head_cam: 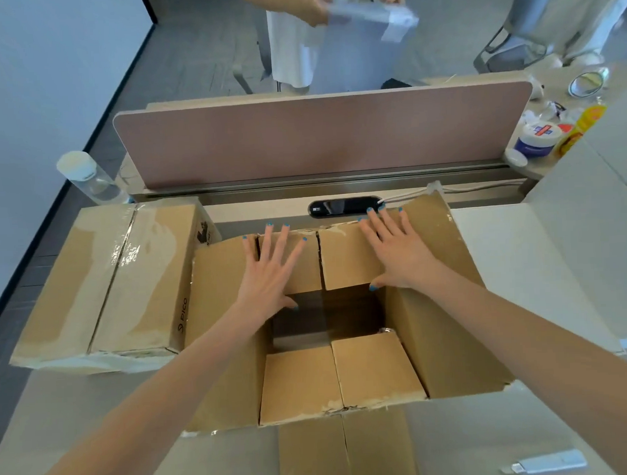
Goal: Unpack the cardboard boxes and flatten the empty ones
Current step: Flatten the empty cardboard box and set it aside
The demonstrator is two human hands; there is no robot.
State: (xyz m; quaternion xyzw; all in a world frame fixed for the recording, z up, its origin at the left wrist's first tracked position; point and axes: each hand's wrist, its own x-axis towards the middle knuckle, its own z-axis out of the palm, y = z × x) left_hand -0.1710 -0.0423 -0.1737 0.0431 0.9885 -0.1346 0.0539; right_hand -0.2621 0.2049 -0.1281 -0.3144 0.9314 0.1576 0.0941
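Pale desk point(97, 397) filled the bottom of the frame, with a white box cutter point(547, 463) lying at the lower right, well apart from both hands. Just beyond it, at centre frame, stood the open cardboard box point(443, 339), its near flaps folded outward toward the camera and its dark interior showing nothing inside, as far as could be seen. Farther in, the left hand point(270, 270) and the right hand point(398, 255) lay flat on the far flaps, fingers straight and spread, pressing and gripping nothing. To the left of centre, touching the open box, sat a second box point(107, 280) with its top seam still taped. Behind both rose a pinkish desk divider point(319, 137), with a clear bottle point(86, 177) at its left end. At the top edge another person held something pale and blurred.

The step in hand looked like flattening the emptied box. Next, the walls would likely need collapsing, perhaps after slitting any bottom tape; the taped box still awaited unpacking.
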